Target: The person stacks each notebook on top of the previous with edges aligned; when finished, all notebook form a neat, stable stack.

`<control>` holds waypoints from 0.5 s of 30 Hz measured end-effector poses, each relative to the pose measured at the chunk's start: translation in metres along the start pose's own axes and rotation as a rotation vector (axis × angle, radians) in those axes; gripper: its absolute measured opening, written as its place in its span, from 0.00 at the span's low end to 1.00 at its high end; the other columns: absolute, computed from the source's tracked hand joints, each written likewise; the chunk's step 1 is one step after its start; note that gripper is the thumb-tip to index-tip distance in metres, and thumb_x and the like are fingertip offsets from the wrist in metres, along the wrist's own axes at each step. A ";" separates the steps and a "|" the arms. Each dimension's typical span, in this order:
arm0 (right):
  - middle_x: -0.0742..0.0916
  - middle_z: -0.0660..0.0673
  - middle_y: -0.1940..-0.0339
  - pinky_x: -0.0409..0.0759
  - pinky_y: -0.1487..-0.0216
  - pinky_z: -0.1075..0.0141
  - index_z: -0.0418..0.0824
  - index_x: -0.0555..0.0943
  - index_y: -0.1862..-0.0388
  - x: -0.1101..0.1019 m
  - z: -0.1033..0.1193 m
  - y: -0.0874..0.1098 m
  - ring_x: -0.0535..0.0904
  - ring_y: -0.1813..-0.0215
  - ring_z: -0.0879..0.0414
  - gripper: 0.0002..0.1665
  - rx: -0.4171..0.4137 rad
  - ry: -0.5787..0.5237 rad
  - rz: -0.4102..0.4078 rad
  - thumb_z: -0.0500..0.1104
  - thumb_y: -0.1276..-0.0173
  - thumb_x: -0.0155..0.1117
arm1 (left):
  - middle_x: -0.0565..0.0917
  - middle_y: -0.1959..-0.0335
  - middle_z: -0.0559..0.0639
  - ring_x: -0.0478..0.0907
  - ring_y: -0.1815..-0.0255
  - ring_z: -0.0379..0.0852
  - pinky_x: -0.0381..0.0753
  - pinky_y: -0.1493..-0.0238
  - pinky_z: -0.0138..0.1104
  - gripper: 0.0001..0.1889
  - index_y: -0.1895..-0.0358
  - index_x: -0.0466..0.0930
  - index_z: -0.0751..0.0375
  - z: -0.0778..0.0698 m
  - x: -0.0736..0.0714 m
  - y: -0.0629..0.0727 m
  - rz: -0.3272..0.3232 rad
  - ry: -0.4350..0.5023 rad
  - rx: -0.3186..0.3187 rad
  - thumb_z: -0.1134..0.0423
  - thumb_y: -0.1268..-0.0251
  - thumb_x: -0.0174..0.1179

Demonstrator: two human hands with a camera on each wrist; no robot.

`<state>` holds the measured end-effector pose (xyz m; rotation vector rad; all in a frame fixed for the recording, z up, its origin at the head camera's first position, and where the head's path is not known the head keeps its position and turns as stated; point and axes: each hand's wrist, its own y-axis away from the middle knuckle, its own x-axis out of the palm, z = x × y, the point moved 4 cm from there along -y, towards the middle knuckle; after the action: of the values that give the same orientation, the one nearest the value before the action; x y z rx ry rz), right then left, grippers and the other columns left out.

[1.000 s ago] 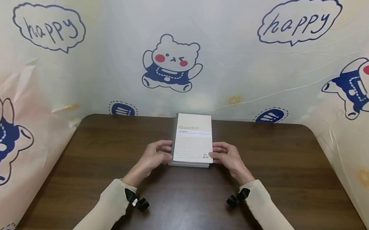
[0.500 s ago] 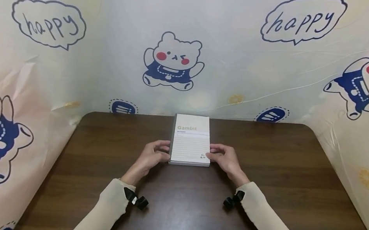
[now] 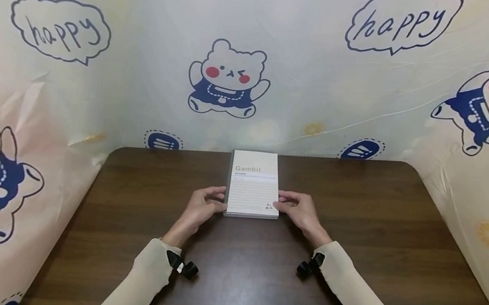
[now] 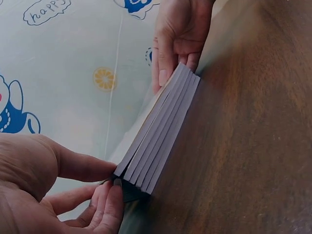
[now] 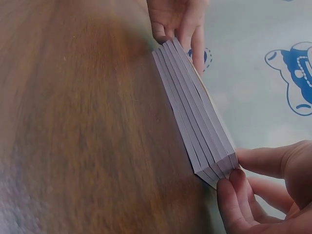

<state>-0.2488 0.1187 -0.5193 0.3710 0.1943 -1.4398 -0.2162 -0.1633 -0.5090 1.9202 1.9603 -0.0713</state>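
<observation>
A stack of several notebooks (image 3: 252,187) lies near the table's far edge, its white top cover lettered "Gambit" and its dark spine side on the left. My left hand (image 3: 201,208) pinches the top notebook's near left corner, thumb at the upper edge and fingertips against the side. On the opposite side, my right hand (image 3: 303,215) holds the same notebook by its lower right corner, thumb on the cover. From the left wrist, the white page edges (image 4: 158,134) show a narrow gap under the top notebook. The right wrist view shows the stacked page edges (image 5: 190,109) closely lined up.
Under the stack is a brown wood-grain table (image 3: 235,281) with rounded far corners. A pale cloth curtain (image 3: 302,77) printed with cartoon bears hangs behind it and along both sides. Black camera mounts (image 3: 182,264) sit on the wrists.
The top notebook, earlier offset slightly to the right over the stack, has shifted left and down and now lines up with it. My right hand moved slightly left with it.
</observation>
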 end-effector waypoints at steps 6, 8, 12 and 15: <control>0.91 0.38 0.52 0.79 0.60 0.74 0.36 0.87 0.40 -0.001 0.001 0.000 0.88 0.56 0.55 0.23 -0.016 0.035 -0.004 0.38 0.35 0.77 | 0.82 0.39 0.59 0.85 0.44 0.54 0.79 0.53 0.32 0.29 0.31 0.79 0.55 0.001 0.001 0.002 -0.003 -0.009 0.000 0.71 0.36 0.70; 0.91 0.37 0.52 0.80 0.60 0.75 0.36 0.87 0.40 -0.002 0.000 0.000 0.88 0.56 0.55 0.23 -0.023 0.046 -0.004 0.38 0.35 0.77 | 0.82 0.39 0.58 0.84 0.44 0.53 0.78 0.52 0.32 0.29 0.30 0.79 0.55 0.002 0.001 0.003 -0.001 -0.014 -0.001 0.71 0.36 0.70; 0.91 0.36 0.51 0.80 0.59 0.75 0.35 0.87 0.40 -0.002 -0.001 0.000 0.89 0.54 0.54 0.23 -0.029 0.052 0.003 0.38 0.34 0.77 | 0.82 0.38 0.58 0.84 0.46 0.52 0.78 0.52 0.32 0.30 0.30 0.79 0.54 0.003 0.002 0.004 -0.005 -0.023 0.000 0.71 0.37 0.70; 0.91 0.36 0.50 0.81 0.59 0.75 0.35 0.87 0.40 -0.001 0.000 0.000 0.89 0.53 0.53 0.23 -0.029 0.044 0.008 0.39 0.34 0.77 | 0.82 0.39 0.58 0.84 0.47 0.51 0.78 0.53 0.32 0.30 0.31 0.80 0.54 0.003 0.002 0.005 -0.012 -0.020 0.006 0.71 0.37 0.70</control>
<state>-0.2486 0.1203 -0.5191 0.3796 0.2493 -1.4201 -0.2108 -0.1621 -0.5116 1.9040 1.9612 -0.0999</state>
